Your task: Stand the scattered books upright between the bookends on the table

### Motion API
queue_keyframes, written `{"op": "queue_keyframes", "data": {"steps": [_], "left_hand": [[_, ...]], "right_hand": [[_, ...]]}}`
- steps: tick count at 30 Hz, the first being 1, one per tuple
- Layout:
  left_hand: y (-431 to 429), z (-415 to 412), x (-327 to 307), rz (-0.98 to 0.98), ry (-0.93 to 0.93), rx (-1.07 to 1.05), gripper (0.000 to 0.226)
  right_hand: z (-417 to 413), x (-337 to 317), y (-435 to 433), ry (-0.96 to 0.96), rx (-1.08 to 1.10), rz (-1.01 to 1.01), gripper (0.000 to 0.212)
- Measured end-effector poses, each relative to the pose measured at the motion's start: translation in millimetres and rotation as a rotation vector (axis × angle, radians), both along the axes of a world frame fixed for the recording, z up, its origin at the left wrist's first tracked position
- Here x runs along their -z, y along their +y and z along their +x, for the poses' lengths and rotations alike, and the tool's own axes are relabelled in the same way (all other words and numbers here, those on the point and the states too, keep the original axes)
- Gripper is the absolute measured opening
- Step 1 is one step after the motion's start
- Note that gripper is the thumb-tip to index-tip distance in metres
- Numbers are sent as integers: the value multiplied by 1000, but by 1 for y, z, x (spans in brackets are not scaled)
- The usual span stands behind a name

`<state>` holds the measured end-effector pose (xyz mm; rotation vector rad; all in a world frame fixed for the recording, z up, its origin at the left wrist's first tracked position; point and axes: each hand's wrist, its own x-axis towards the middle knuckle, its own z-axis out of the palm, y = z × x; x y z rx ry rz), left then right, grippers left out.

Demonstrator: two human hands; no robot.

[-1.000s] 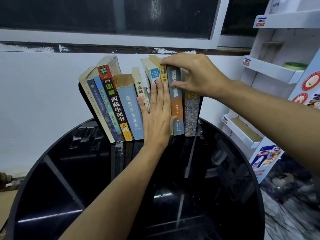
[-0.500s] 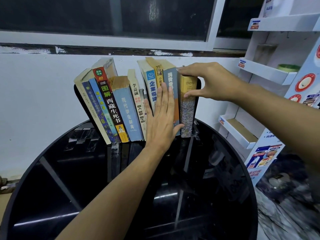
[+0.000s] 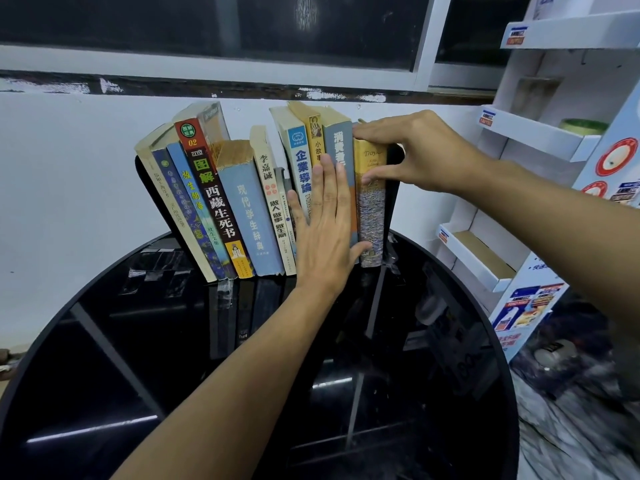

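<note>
At the far left, the left bookend (image 3: 158, 202) props up the books (image 3: 249, 209), which all lean left against it, their feet on the black surface (image 3: 173, 341). My left hand (image 3: 325, 237) lies flat against the spines in the middle of the row, fingers straight, pressing and gripping nothing. Just right of it, the yellow book (image 3: 372, 209) stands nearly upright as the last in the row. My right hand (image 3: 415, 150) pinches its top, fingers over the upper edge and thumb on the spine. Behind it stands the right bookend (image 3: 394, 188), close against the book.

I think the risk is the lean. If I lift my flat hand too soon, the middle books could slump and fan open. The surface is glossy, so the feet may slide forward, or the left bookend may creep outward under the weight.
</note>
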<state>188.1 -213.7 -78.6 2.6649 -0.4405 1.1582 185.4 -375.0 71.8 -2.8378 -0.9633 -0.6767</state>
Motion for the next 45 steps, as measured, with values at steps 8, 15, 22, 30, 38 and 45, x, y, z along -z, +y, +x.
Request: {"op": "queue_keyframes", "data": {"steps": [8, 15, 22, 30, 38, 45], "left_hand": [[-3, 3, 1, 0, -12, -20, 138], [-3, 7, 3, -14, -40, -26, 137], [-4, 8, 4, -17, -46, -26, 137], [-3, 9, 4, -13, -51, -19, 135], [-3, 11, 6, 5, -50, -28, 136], [0, 5, -1, -10, -5, 13, 131]], "right_hand": [[5, 3, -1, -24, -2, -3, 71], [12, 7, -4, -70, -16, 5, 70], [16, 8, -6, -74, -8, 8, 69], [13, 8, -4, -58, -5, 12, 69], [17, 10, -6, -69, -8, 33, 69], [13, 10, -2, -61, 31, 15, 69]]}}
